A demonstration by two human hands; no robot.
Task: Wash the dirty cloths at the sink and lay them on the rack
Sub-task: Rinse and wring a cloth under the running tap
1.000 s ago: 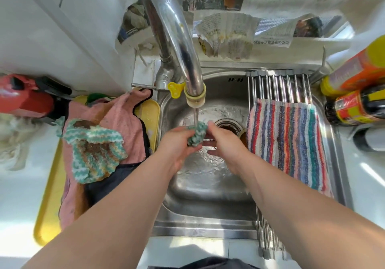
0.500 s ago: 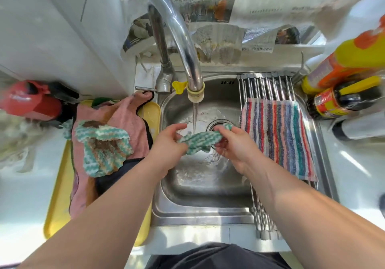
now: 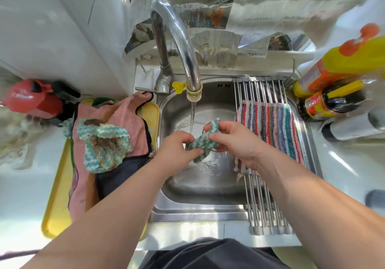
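At far left we see a red container [image 3: 31,100] on the white surface [image 3: 20,195], and beside it a yellow tray [image 3: 56,185] piled with dirty cloths: a pink cloth [image 3: 116,118], a dark cloth [image 3: 116,177] at its near edge, and on top a stained cloth [image 3: 102,143] in green, white and brown. Next comes the sink [image 3: 208,204], with the tap [image 3: 179,39] arching over it and a thin stream of water [image 3: 192,116] running down just behind the hands. Over the basin the left hand [image 3: 177,152] grips the lower end of a green cloth [image 3: 205,141], fingers curled round it, while the right hand [image 3: 235,143] pinches the upper end between thumb and fingers; the cloth is bunched between the two, in the air above the sink. To the right a rack [image 3: 262,206] of metal rods spans the sink's right side, and a striped cloth [image 3: 270,131] lies spread flat on its far half. Beyond the rack, several bottles [image 3: 333,64] stand blurred on the surface at far right.
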